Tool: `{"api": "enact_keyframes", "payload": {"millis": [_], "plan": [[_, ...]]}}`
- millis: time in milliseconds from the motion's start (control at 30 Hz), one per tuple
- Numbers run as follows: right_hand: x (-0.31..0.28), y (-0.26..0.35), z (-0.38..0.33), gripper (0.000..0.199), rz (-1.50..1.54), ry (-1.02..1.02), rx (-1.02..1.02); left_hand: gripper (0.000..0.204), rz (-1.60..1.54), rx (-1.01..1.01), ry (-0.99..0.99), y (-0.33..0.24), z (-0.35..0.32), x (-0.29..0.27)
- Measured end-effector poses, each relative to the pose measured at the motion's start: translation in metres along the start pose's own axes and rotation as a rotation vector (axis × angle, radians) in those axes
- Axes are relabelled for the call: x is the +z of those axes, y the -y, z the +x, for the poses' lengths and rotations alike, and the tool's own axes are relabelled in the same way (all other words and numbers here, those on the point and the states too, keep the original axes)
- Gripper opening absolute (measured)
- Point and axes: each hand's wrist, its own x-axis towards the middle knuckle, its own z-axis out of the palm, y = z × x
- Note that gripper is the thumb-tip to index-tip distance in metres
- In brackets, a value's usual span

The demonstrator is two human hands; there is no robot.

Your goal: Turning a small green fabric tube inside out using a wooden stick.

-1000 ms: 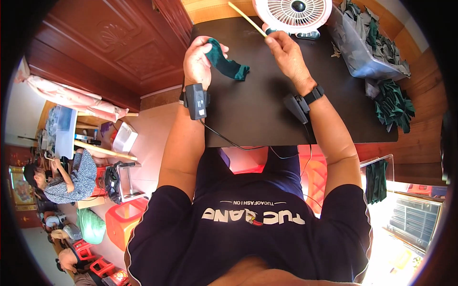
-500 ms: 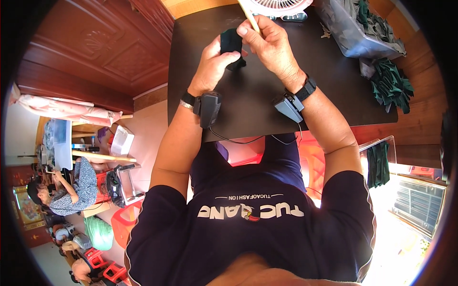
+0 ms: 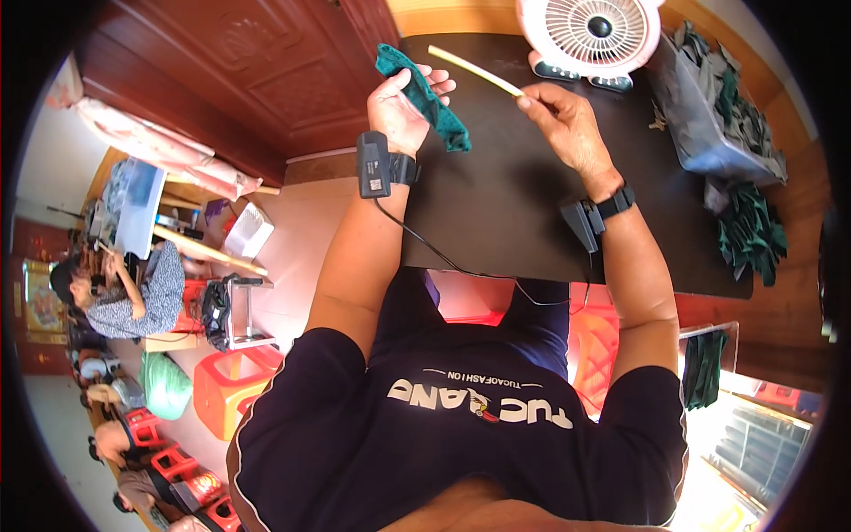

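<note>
A pale, slender stick (image 3: pixel 472 71) points up and left from my right hand (image 3: pixel 567 126), pinched at its lower end between thumb and fingers. Across the palm of my left hand (image 3: pixel 399 115) lies a narrow dark green fabric piece (image 3: pixel 427 99), held by the thumb, with the fingers behind it partly spread. Its lower end hangs free above the dark table (image 3: pixel 523 204). The stick and the fabric are apart. Each wrist wears a black strap with a small boxy device, and a thin cable runs between them.
A pink-and-white fan (image 3: pixel 599 28) stands at the table's far edge. To the right, a clear plastic bin (image 3: pixel 687 133) holds grey and green cloth pieces, with a bunch of green fabric pieces (image 3: pixel 752 232) beside it. At left, another person (image 3: pixel 142 293) sits near red stools.
My hands have moved apart. The stick has swung from steep to slanting leftward, and the green fabric now stretches long across my left palm. The view has shifted, showing more of the fan.
</note>
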Motion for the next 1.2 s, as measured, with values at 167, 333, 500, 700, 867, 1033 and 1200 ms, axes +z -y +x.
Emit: {"api": "enact_keyframes", "payload": {"millis": [167,333,500,700,867,1033,1200], "plan": [[0.006,0.015,-0.006,0.018,-0.173,0.088,-0.022,0.025,0.02,0.129,-0.145,-0.004,-0.001,-0.002],[0.01,0.018,-0.008,0.016,-0.281,0.1,-0.049,0.025,0.013,0.098,-0.127,-0.006,-0.003,0.002],[0.009,0.015,-0.008,0.016,-0.36,0.105,-0.095,0.026,0.05,0.154,-0.176,-0.007,0.0,0.001],[0.011,0.019,-0.009,0.015,-0.391,0.066,-0.108,0.026,0.273,0.22,-0.179,-0.004,-0.003,0.006],[0.01,0.022,-0.009,0.015,-0.385,0.04,-0.093,0.026,0.228,0.221,-0.204,-0.008,-0.003,0.003],[0.012,0.019,-0.01,0.014,-0.379,0.06,-0.115,0.026,0.24,0.223,-0.206,-0.007,-0.003,0.005],[0.01,0.025,-0.01,0.014,-0.401,0.033,-0.102,0.024,0.184,0.244,-0.232,-0.008,-0.003,0.004]]}}
